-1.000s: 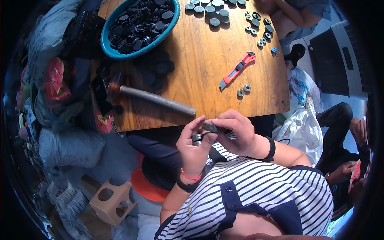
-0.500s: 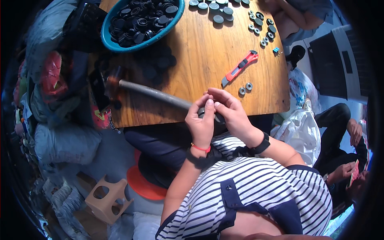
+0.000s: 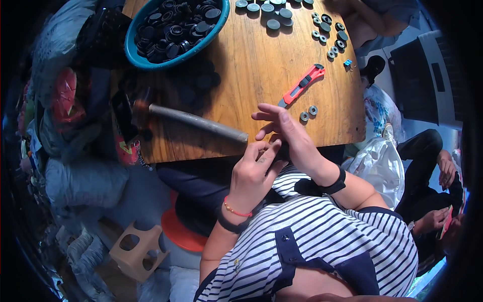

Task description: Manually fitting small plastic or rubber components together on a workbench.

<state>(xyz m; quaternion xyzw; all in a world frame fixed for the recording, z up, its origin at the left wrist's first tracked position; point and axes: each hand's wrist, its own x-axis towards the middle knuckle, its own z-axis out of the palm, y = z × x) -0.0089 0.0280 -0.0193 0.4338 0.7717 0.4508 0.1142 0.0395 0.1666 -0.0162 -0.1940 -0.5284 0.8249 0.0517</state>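
Observation:
Just past the table's front edge, my left hand (image 3: 253,171) is curled with its back up. Whatever its fingers close on is hidden beneath them. My right hand (image 3: 296,141) is beside it, fingers stretched out and spread above the left fingertips. A hammer (image 3: 201,123) lies on the table to the left, the end of its grey handle close to my left fingers and its head in shadow. Beyond my right hand lies a red utility knife (image 3: 304,85). Two small metal rings (image 3: 308,113) lie between that knife and my right hand.
A teal basin (image 3: 132,49) full of black round caps stands far left on the wooden table (image 3: 241,80). Grey discs (image 3: 273,24) and ring-shaped parts (image 3: 332,52) lie at the far side. Another person's arm (image 3: 370,20) rests far right. A beige stool (image 3: 136,251) stands lower left.
My hands have drawn apart. The left has turned back-up and moved nearer to me; the right has opened its fingers. The dark round piece between them is out of sight.

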